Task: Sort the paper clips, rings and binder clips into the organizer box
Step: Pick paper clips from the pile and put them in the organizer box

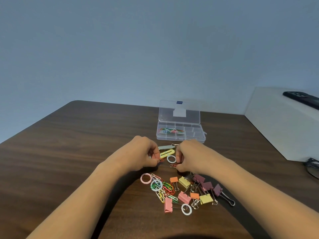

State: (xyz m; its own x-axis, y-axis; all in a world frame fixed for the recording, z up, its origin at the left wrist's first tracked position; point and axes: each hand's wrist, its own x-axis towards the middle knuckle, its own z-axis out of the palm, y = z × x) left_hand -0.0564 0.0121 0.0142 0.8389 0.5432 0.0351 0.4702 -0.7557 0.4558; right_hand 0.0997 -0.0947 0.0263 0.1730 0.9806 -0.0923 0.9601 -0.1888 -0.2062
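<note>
Both hands work over the brown counter, just this side of the clear box. The left hand has its fingertips pinched together on an orange paper clip, which sticks out at 3 o'clock from the fingers, low over the wood. The right hand is curled with its fingertips closed on a red paper clip, which lies at 9 o'clock from that hand, on or just above the counter. Between the two hands sits a white ring, touching neither. At 12 o'clock from the ring lies a yellow slotted clip, and beyond it a grey one, both short of the box.

The box stands at 12 o'clock from the hands with its lid raised upright at the back. A tangle of coloured paper clips fills a compartment toward its left side; the other cells look bare.

At 6 o'clock from the hands, between the forearms, lies the unsorted pile: a pink ring at its left edge, a pale green ring among loose paper clips, another white ring nearest the person, and binder clips in pink, orange, yellow and plum spreading out toward 4 o'clock.
</note>
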